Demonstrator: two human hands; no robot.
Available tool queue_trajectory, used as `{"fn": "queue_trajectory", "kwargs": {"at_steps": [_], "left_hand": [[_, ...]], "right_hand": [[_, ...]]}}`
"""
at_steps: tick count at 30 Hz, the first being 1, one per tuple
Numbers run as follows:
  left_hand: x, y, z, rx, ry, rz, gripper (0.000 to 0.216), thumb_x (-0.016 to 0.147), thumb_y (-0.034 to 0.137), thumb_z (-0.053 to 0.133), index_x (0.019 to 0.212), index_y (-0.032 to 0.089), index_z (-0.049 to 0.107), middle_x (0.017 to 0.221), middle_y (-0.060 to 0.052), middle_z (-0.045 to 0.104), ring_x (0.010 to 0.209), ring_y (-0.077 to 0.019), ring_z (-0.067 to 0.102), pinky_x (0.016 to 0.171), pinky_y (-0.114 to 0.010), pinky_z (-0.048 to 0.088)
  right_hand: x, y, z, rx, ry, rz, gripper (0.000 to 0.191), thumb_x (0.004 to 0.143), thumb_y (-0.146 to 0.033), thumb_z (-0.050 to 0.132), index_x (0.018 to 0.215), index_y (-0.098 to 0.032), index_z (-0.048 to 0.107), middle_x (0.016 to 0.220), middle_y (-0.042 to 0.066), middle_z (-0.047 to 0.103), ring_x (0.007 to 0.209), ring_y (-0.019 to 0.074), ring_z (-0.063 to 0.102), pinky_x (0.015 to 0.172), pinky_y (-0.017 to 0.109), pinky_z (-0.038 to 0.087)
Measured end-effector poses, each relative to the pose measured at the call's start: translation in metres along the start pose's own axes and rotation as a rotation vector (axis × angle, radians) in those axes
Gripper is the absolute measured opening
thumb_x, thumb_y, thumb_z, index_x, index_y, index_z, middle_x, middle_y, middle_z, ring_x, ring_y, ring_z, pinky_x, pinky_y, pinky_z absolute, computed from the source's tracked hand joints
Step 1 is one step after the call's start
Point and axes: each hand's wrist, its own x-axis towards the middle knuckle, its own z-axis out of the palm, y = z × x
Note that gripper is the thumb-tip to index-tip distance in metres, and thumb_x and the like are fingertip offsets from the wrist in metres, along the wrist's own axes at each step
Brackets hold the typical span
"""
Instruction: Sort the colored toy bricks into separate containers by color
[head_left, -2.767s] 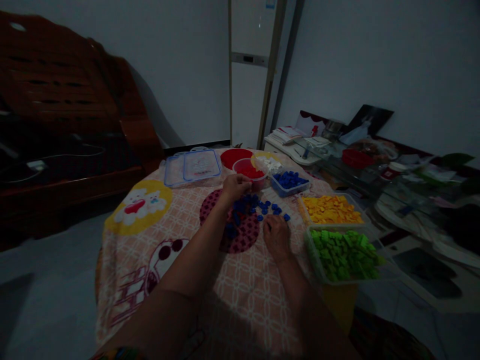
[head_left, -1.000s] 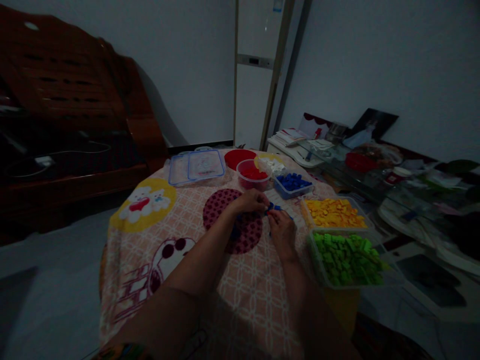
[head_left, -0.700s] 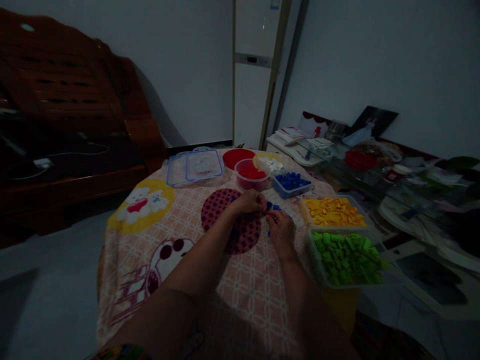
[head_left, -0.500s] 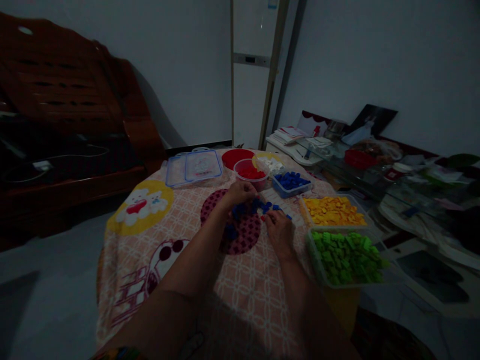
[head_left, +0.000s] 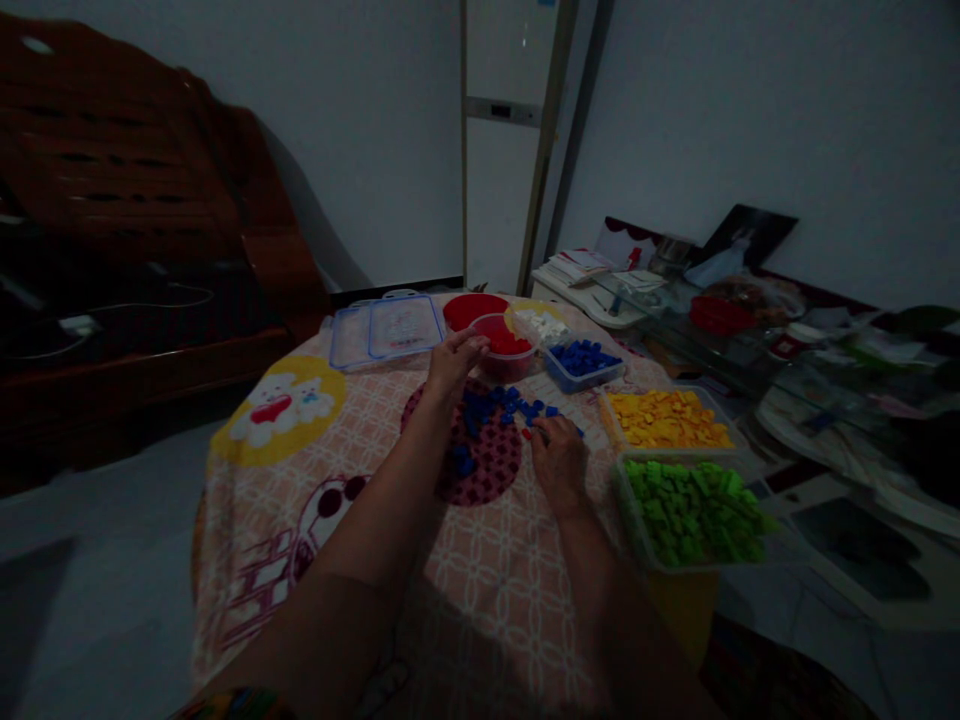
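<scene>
My left hand [head_left: 456, 362] is raised just left of a round clear tub [head_left: 504, 362] of red plastic bricks. Its fingers are drawn together toward the tub's rim; whatever they may hold is too dark to make out. My right hand [head_left: 559, 455] rests low over the table, fingers curled down. A small red brick [head_left: 526, 434] shows at its thumb side; what lies under the fingers is hidden. Loose blue bricks [head_left: 480, 405] are scattered between the hands on a dark red dotted circle [head_left: 491, 470] of the tablecloth.
Behind stand a red bowl or lid [head_left: 472, 305], white bricks [head_left: 544, 326] and a box of blue bricks [head_left: 581, 362]. Yellow bricks [head_left: 667, 418] and green bricks [head_left: 697, 510] fill boxes at right. Blue-rimmed clear lids [head_left: 386, 332] lie back left. A cluttered glass table [head_left: 675, 325] adjoins.
My left hand has moved left and slightly away from me, off the blue bricks to the side of the red-brick tub. My right hand stays in nearly the same place.
</scene>
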Motion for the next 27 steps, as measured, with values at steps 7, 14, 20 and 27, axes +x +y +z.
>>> {"fn": "queue_trajectory", "kwargs": {"at_steps": [7,14,20,27], "left_hand": [[-0.003,0.004,0.000,0.079,-0.119,-0.023,0.034,0.065,0.020,0.078,0.097,0.013,0.068,0.095,-0.008,0.073,0.090,-0.0165,0.070,0.089,-0.032,0.054],[-0.009,0.002,0.002,0.241,-0.307,-0.054,0.031,0.062,0.028,0.080,0.088,0.011,0.072,0.074,-0.006,0.073,0.064,-0.0145,0.066,0.070,-0.031,0.055],[-0.013,-0.002,0.008,0.518,-0.590,-0.126,0.016,0.061,0.025,0.077,0.072,0.014,0.073,0.057,-0.002,0.068,0.049,-0.0127,0.059,0.052,-0.023,0.048],[-0.031,-0.011,0.016,0.777,-0.862,-0.166,0.010,0.060,0.019,0.072,0.069,0.016,0.075,0.059,0.000,0.070,0.051,-0.0120,0.060,0.051,-0.018,0.044]], "right_hand": [[0.000,0.006,0.002,-0.062,-0.017,-0.013,0.019,0.090,-0.014,0.054,0.093,-0.017,0.072,0.091,0.009,0.070,0.092,0.0233,0.057,0.089,0.035,0.042],[-0.002,0.009,0.004,-0.156,-0.054,-0.073,0.014,0.091,-0.026,0.062,0.087,-0.018,0.072,0.096,0.011,0.068,0.097,0.0255,0.055,0.097,0.042,0.040],[-0.006,0.011,0.011,-0.167,-0.084,-0.082,0.013,0.090,-0.025,0.062,0.090,-0.017,0.073,0.118,0.017,0.065,0.115,0.0299,0.051,0.106,0.052,0.035],[-0.001,0.010,0.006,-0.061,0.003,-0.067,0.017,0.093,-0.021,0.053,0.092,-0.018,0.070,0.116,0.015,0.067,0.110,0.0268,0.053,0.102,0.046,0.039]]}}
